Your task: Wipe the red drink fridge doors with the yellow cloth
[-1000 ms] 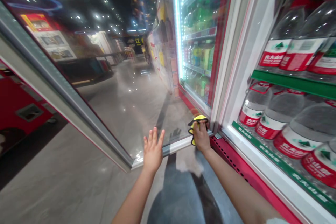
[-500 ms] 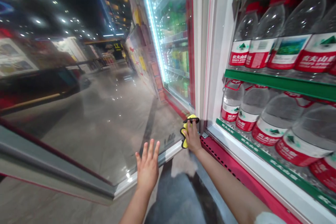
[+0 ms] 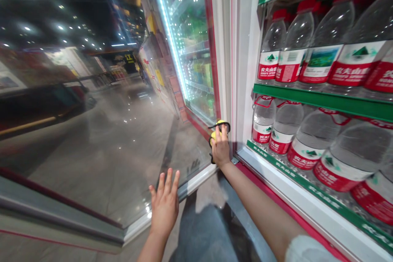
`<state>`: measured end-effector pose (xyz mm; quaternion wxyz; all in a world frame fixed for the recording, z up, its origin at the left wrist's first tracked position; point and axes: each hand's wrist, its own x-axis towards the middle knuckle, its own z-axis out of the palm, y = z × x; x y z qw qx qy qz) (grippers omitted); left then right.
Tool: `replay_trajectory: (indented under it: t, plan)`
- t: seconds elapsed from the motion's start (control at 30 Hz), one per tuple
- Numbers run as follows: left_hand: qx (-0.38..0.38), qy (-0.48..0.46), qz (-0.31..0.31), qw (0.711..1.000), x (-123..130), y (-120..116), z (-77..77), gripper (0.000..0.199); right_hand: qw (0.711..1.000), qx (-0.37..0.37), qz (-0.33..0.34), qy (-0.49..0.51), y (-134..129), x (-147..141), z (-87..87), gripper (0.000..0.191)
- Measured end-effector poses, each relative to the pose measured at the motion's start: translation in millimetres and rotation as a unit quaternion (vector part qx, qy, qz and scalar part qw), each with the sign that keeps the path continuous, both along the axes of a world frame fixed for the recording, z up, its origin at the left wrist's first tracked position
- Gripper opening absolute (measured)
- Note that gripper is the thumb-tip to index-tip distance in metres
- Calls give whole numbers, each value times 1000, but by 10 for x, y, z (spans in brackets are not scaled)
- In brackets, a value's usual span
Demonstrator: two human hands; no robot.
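My left hand (image 3: 165,204) is spread open with its palm toward the glass door (image 3: 132,159), low down near the bottom frame. Nothing is in it. Farther right, close to the hinge side, my right hand (image 3: 221,149) presses a yellow cloth with black edging (image 3: 214,135) against the lower corner of the glass. The fingers lie over the cloth and partly hide it. The door stands swung out from the drinks fridge, whose white frame (image 3: 242,90) is just right of my right hand.
Water bottles with red caps (image 3: 325,49) fill the upper fridge shelf, and larger bottles (image 3: 311,143) stand below. A green shelf edge (image 3: 322,100) runs between them. Through or in the glass appear a lit cooler (image 3: 196,57), stacked cartons and a shiny floor (image 3: 123,131).
My right hand and the cloth have shifted slightly up the glass. My left hand stays at about the same place on the door. The view has turned a little to the right.
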<state>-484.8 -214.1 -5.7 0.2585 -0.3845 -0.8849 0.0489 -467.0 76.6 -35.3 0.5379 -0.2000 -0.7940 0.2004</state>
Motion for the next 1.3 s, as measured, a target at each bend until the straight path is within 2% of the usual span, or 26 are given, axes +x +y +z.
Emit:
replay_trajectory:
  t: [0.07, 0.23, 0.4, 0.47, 0.57, 0.63, 0.73, 0.8, 0.9, 0.97, 1.0, 1.07, 1.13, 1.2, 1.3]
  plan:
    - [-1, 2, 3, 1000, -10, 0, -11, 68, 1000, 0, 13, 1, 6, 31, 107, 63]
    - [-9, 1, 6, 1000, -44, 0, -58, 70, 996, 52, 70, -24, 42, 151, -6, 54]
    - [-9, -5, 3, 1000, -39, -2, -54, 71, 1000, 14, 27, -2, -43, 48, 310, 58]
    - [-7, -5, 1, 1000, -36, -3, -43, 73, 998, 46, 43, -8, -83, 35, 346, 57]
    - [-6, -3, -4, 1000, -38, -4, -30, 76, 990, 112, 80, -18, -53, 75, 266, 52]
    - [-6, -2, -3, 1000, -41, 1, -21, 76, 993, 99, 62, -16, 1, 80, 273, 53]
    - [-7, -5, -1, 1000, -38, 12, -5, 75, 1000, 23, -8, 3, 10, 22, 438, 57]
    - [-8, -9, -1, 1000, -33, 19, 4, 74, 1000, 15, -19, 5, -49, -3, 511, 61]
    - [-10, -9, -1, 1000, -25, 20, 7, 74, 991, 110, 54, -42, -107, 72, 377, 64]
    - [-11, -5, -4, 1000, -20, 15, 4, 75, 972, 187, 117, -75, -52, 158, 210, 56]
    - [-12, -3, -5, 1000, -17, 12, 2, 77, 967, 203, 130, -77, -3, 187, 152, 52]
    - [-15, -3, -5, 1000, -11, 7, 1, 80, 976, 178, 108, -58, 87, 187, 140, 52]
    - [-17, -6, -6, 1000, -3, 8, 2, 81, 992, 117, 51, -25, 95, 116, 244, 53]
    - [-15, -11, -6, 1000, 6, 18, 5, 81, 996, 83, 15, -7, -7, 25, 354, 54]
    - [-9, -20, 3, 1000, 20, 40, 3, 80, 986, 151, 59, -29, -241, -15, 309, 52]
